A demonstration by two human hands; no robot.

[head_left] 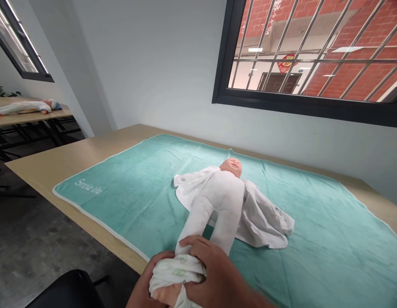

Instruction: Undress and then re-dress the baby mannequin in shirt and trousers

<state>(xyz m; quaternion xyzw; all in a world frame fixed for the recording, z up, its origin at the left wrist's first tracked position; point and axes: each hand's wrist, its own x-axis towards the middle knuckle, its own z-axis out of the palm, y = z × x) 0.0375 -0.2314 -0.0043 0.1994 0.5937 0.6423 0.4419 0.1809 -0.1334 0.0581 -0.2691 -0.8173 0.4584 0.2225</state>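
Doll (225, 188) lies face up on teal blanket (121, 188), legs toward the wearer. Left hand (145, 284) curls around the near-left side of bunched printed cloth (177, 271) at one lower leg; right hand (217, 271) clamps its opposite side, knuckles up, fingers bent across the leg.

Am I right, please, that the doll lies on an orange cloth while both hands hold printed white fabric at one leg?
Not quite: the head view shows a teal green cloth, not an orange one; the doll, left hand, right hand and printed white fabric are as you say.
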